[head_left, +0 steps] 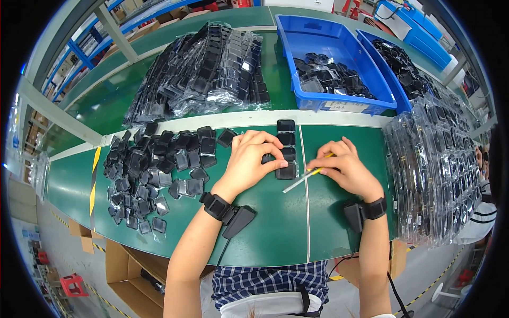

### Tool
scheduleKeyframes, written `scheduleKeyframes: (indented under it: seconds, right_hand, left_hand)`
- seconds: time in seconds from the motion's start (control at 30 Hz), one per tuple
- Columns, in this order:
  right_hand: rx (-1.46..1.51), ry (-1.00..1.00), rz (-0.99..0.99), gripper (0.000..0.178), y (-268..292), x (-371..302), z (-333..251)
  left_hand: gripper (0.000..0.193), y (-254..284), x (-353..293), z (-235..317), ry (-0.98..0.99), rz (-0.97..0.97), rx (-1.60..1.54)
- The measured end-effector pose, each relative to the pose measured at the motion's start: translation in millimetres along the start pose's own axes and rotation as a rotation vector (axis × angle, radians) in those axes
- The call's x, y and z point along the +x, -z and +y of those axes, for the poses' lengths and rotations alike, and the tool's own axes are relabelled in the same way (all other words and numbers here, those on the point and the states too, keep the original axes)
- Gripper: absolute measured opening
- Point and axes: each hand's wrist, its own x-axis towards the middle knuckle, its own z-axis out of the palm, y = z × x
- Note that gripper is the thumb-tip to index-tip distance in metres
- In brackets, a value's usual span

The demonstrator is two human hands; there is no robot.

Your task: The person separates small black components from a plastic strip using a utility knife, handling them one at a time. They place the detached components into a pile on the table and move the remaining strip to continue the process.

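Observation:
A short strip of black square pieces in clear film lies upright in front of me on the green table. My left hand is curled against its left side, thumb and forefinger closed on the film's edge near the lower squares. Another black square shows partly under those fingers. In my right hand is a yellow utility knife, its long silver blade extended down and left, just below and right of the strip's lower end. Many loose wrapped black squares are spread left of my left hand.
Stacked strips of wrapped squares stand behind the white ledge, and more strips lie at the right. A blue bin holds loose pieces, beside a second blue bin. Below the table sits a cardboard box.

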Motion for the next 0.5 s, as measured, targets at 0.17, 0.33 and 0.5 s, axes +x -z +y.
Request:
scheduleKeyframes:
  seconds: [0.17,0.33,0.5]
  right_hand:
    - [0.068,-0.052,-0.035,0.033,23,-14,15]
    - [0.073,-0.073,0.088,0.036,16,-11,18]
    - [-0.026,-0.049,0.164,0.037,3,-6,13]
  left_hand:
    - [0.016,1,-2,-6,-0.019,0.068,-0.019]
    - [0.014,18,-7,-21,0.098,0.213,0.085]
    - [0.015,29,-12,-23,0.109,0.421,0.383]
